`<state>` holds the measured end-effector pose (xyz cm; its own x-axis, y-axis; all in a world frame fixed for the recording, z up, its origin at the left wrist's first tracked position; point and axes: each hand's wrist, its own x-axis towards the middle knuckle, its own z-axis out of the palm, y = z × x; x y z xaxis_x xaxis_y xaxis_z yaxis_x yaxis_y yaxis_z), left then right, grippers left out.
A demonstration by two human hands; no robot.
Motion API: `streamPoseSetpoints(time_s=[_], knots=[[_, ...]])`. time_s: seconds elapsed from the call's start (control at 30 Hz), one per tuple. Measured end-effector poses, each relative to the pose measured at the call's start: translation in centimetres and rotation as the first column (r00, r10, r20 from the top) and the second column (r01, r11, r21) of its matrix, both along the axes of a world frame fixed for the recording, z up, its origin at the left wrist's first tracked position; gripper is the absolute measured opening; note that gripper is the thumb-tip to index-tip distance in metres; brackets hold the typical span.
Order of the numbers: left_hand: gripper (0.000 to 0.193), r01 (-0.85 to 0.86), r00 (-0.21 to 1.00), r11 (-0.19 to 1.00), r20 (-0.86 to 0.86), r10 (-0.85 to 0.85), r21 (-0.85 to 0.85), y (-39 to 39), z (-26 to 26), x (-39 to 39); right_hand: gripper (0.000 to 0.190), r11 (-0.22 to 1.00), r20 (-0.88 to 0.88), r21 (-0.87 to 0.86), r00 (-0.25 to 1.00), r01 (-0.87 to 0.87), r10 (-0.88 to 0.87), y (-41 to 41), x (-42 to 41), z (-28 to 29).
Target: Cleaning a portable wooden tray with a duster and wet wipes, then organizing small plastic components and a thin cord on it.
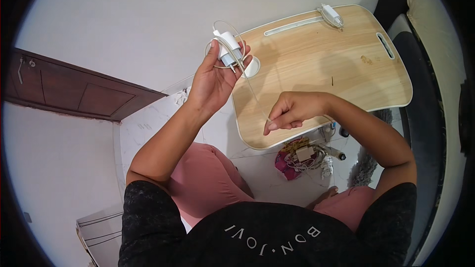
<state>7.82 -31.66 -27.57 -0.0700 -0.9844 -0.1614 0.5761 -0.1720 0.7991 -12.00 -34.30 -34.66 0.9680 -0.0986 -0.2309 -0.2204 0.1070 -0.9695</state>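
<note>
My left hand (219,78), raised beyond the table's left side, holds a white charger adapter (229,44) with metal prongs. A thin white cable (252,88) loops around the adapter and through my fingers. From there the cable stretches down to my right hand (289,113), which pinches it between thumb and fingertips over the near left part of the wood-topped lap table (297,66). Whether the cable's end lies inside that pinch is hidden by the fingers.
A second white charger with coiled cable (332,15) lies at the table's back edge. Below the near edge, a pink bag (287,165) and tangled cables (308,161) rest on the tiled floor. A bed (426,118) borders the right; a brown door (81,85) is at left.
</note>
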Motion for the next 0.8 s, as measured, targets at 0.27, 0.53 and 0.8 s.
streamPoseSetpoints(time_s=[0.27,0.53,0.8], knots=[[0.045,0.268,0.962,0.957,0.017,-0.272,0.112,0.8,-0.3,-0.5,0.019,0.643,0.223,-0.690,0.943,0.332,-0.247,-3.1,-0.1,-4.3],[0.038,0.488,0.673,0.848,0.531,-0.515,0.204,0.9,0.0,-0.6,0.028,0.456,0.176,-0.676,0.728,0.578,-0.662,-8.0,-5.8,4.9],[0.034,0.214,0.695,0.964,0.669,-0.265,0.159,-0.4,-1.6,0.3,0.026,0.638,0.645,-0.307,0.647,0.706,-0.406,-2.1,-2.0,6.2]])
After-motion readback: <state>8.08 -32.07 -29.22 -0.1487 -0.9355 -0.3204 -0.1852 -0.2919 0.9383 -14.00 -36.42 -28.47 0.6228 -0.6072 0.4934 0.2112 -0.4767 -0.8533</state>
